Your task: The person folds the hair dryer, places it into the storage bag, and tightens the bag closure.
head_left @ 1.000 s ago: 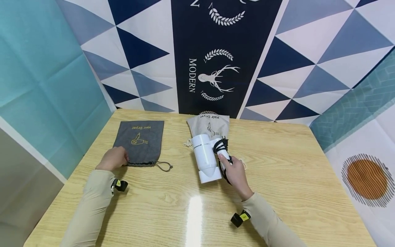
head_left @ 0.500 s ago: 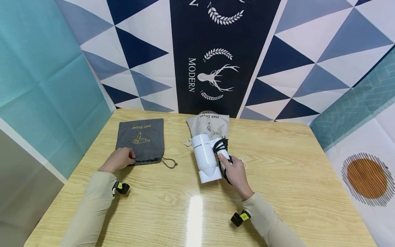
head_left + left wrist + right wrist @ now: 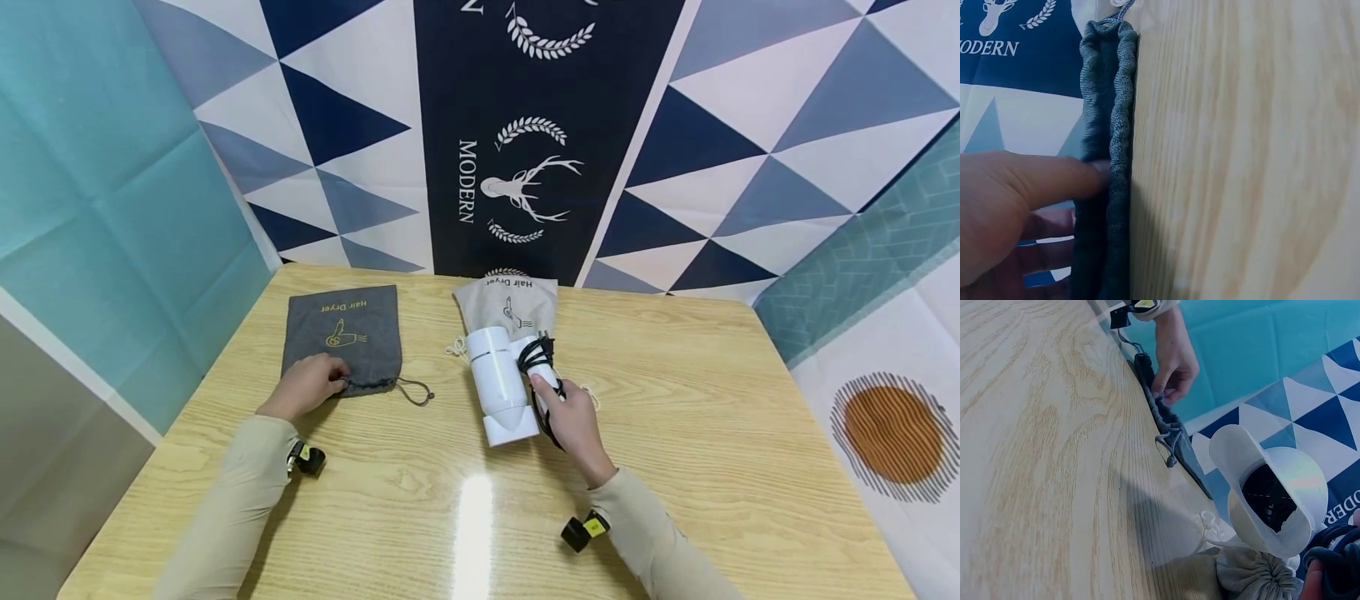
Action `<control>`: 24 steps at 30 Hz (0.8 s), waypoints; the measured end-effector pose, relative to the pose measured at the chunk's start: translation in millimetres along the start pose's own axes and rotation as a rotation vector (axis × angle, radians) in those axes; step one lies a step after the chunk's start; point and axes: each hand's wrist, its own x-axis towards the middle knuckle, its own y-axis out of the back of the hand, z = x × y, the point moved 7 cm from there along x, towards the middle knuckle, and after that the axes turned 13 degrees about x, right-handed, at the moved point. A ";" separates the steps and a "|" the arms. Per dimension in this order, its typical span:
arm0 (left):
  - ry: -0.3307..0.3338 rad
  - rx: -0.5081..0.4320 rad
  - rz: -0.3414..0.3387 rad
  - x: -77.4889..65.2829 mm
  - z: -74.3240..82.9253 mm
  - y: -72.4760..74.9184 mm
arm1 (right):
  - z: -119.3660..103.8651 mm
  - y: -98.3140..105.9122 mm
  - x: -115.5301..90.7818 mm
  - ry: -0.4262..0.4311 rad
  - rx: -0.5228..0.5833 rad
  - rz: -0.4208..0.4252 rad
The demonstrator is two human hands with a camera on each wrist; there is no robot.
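Observation:
On the left of the table lies a dark grey drawstring bag (image 3: 352, 329) with a yellow "Hair Dryer" print. My left hand (image 3: 306, 385) pinches the near, gathered edge of its mouth. In the left wrist view the mouth (image 3: 1123, 106) gapes a little, the thumb (image 3: 1054, 178) reaching into the gap and the other fingers outside. My right hand (image 3: 567, 412) grips the handle of a white hair dryer (image 3: 497, 375), its black cord (image 3: 534, 354) bundled around the handle. The right wrist view shows the dryer's wide white nozzle (image 3: 1225, 453) tilted above the table.
A light beige "Hair Dryer" bag (image 3: 501, 304) with white strings lies behind the hair dryer, partly covered by it. The wooden table (image 3: 390, 517) ends at a patterned wall cloth (image 3: 360, 192) at the back. The grey bag's cord (image 3: 415, 392) trails to its right.
My left hand has moved right along the grey bag's near edge. The bag has shifted slightly, its near edge drawn a little up and back. The right hand and hair dryer stay put.

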 end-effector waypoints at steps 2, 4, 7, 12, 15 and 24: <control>-0.002 0.003 0.018 0.5 1.3 0.9 | -0.3 -0.1 0.1 0.000 0.003 -0.002; 0.001 -0.003 0.032 1.0 2.8 1.7 | -0.7 0.0 0.4 0.001 -0.001 -0.003; 0.008 -0.020 0.046 2.1 5.7 2.2 | -1.4 0.1 0.7 -0.001 -0.010 -0.007; 0.017 -0.067 0.061 5.2 11.5 1.9 | -2.8 0.1 1.9 0.001 -0.023 -0.009; 0.018 -0.110 0.073 7.2 15.5 1.8 | -2.7 0.2 3.0 0.003 -0.020 -0.008; -0.026 -0.180 0.077 14.3 34.3 -1.6 | -1.0 -0.2 2.4 -0.026 -0.012 -0.020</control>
